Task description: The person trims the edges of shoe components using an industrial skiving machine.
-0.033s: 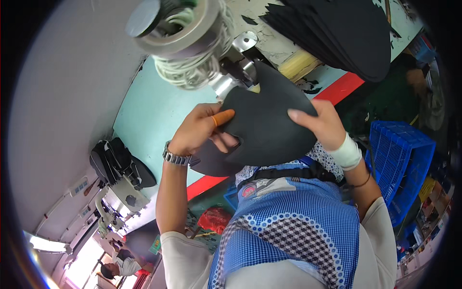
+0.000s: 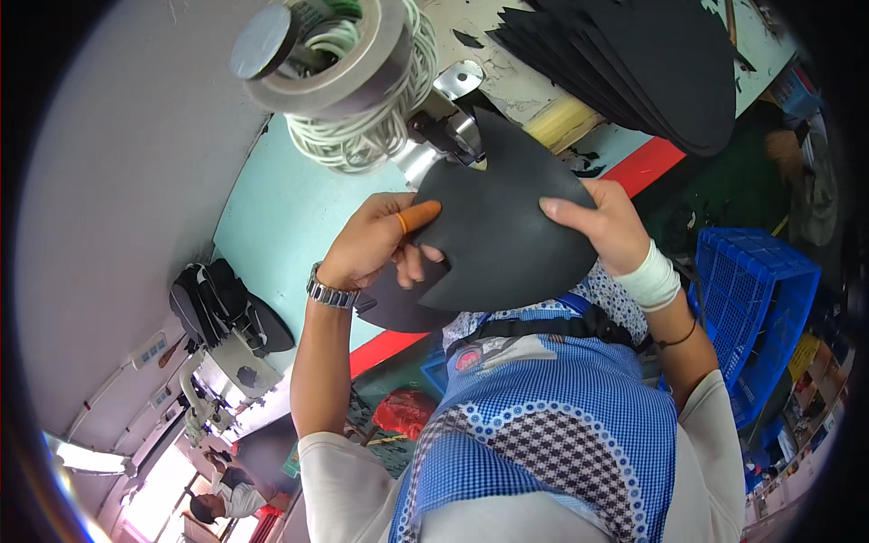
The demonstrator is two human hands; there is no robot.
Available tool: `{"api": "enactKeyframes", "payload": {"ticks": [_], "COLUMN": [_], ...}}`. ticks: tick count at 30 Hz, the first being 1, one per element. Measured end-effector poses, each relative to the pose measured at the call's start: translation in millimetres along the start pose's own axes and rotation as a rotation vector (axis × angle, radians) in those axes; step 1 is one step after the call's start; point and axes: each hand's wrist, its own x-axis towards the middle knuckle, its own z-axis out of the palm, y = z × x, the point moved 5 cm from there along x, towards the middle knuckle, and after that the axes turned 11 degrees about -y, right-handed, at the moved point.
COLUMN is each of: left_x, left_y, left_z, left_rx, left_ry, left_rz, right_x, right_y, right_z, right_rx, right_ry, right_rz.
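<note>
A smooth black sheet [image 2: 516, 226], curved along its edge and notched on its left side, lies tilted under the head of a machine [image 2: 462, 140]. My left hand [image 2: 385, 240] grips its left edge. One finger wears an orange cover and presses on top, while other fingertips show at the notch. On the opposite edge, my right hand [image 2: 615, 222] pinches the sheet, thumb on top and fingers hidden beneath. Another black part [image 2: 407, 312] shows below the left hand; whether it joins the sheet I cannot tell. White cord [image 2: 348, 136] is wound on a large spool above.
Several stacked black pieces [image 2: 634, 72] lie at the far right of the pale green table [image 2: 281, 195], whose edge is red. Blue plastic crates [image 2: 756, 317] stand right of me. A black bag [image 2: 226, 308] is at left, and a person [image 2: 231, 498] is in the distance.
The fingertips of my left hand have shifted slightly at the notch. The sheet has moved very little, and both hands keep hold of it.
</note>
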Motion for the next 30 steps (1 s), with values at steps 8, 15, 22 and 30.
{"api": "enactKeyframes", "payload": {"ticks": [8, 15, 22, 30], "left_x": [26, -16, -55, -47], "left_y": [56, -121, -138, -65], "left_z": [35, -92, -112, -33], "left_rx": [0.573, 1.225, 1.132, 1.59], "left_ry": [0.233, 0.71, 0.79, 0.515], "left_rz": [0.202, 0.07, 0.026, -0.047], "right_x": [-43, -115, -54, -25], "right_y": [-5, -120, -28, 10], "right_z": [6, -18, 42, 53], "right_rx": [-0.18, -1.001, -1.279, -0.992], "right_ry": [0.131, 0.88, 0.4, -0.13], "right_rz": [-0.182, -0.934, -0.908, -0.475]}}
